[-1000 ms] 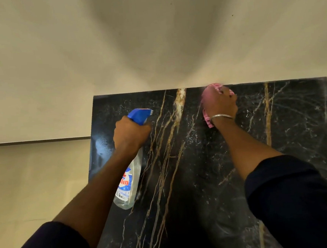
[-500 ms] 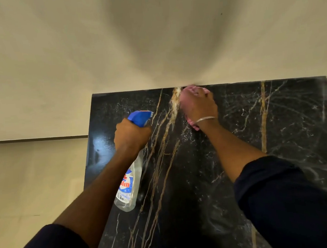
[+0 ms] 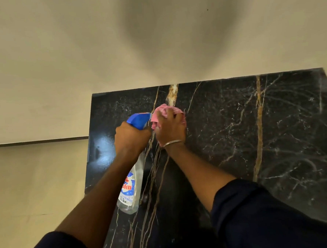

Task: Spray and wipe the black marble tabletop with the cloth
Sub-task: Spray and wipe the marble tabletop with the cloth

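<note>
Both hands busy: left hand (image 3: 131, 138) grips the spray bottle (image 3: 131, 188), right hand (image 3: 171, 129) clutches the cloth (image 3: 162, 111) (bunched) mid-frame. Most of the tabletop (image 3: 277, 123) seems not yet wiped.

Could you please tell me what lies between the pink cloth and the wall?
In the head view, only bare black marble tabletop, crossed by a broad gold vein, separates the pink cloth from the wall.

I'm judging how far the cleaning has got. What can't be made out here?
Head view:
- pink cloth: mostly covered by the right hand gripping it.
- spray bottle: trigger and neck hidden in the left hand.
- black marble tabletop: near part hidden by arms and sleeves, cut by the frame.
- Spray wetness: too fine to tell.
</note>
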Demonstrator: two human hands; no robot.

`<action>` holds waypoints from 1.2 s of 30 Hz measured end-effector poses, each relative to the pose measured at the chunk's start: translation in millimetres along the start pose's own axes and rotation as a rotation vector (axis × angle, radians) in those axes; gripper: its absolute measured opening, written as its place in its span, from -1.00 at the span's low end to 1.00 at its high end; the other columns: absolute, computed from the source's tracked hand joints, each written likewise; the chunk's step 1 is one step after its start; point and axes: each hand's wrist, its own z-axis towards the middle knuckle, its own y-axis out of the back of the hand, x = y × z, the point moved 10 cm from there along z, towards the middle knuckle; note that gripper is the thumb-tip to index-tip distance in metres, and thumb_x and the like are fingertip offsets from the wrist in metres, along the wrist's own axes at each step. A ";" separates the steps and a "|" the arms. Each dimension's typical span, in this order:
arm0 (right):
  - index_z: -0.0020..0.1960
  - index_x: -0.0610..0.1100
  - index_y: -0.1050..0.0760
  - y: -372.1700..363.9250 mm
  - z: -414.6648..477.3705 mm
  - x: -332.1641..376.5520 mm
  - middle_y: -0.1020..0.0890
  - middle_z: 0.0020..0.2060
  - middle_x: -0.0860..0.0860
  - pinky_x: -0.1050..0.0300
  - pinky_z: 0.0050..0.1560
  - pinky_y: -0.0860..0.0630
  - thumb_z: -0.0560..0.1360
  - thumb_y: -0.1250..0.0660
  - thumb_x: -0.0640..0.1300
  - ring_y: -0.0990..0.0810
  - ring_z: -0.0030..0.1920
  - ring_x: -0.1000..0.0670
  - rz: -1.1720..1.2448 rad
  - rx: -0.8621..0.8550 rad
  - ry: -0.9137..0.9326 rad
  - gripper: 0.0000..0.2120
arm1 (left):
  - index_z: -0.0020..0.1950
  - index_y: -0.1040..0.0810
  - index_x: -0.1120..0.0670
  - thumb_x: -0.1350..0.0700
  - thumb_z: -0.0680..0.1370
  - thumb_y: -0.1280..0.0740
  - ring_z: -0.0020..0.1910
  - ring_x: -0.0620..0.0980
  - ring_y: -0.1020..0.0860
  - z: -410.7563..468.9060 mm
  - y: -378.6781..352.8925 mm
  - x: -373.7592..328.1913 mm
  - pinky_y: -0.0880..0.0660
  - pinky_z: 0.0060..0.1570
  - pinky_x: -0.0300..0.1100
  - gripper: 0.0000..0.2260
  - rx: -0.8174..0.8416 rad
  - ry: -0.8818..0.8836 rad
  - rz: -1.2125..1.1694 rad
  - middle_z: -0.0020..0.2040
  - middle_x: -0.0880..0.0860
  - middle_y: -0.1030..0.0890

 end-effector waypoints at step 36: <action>0.45 0.00 -0.35 41.0 -39.1 -71.3 -0.35 0.41 -0.14 -0.16 0.33 -0.36 0.56 -0.25 -0.03 -0.26 0.37 -0.22 0.054 0.006 0.001 -0.54 | -0.11 -0.49 0.07 0.12 0.45 -0.41 -0.42 -0.12 -0.45 2.8 7.0 16.2 -0.37 -0.40 -0.29 -0.88 0.098 -0.048 -0.024 -0.37 -0.01 -0.48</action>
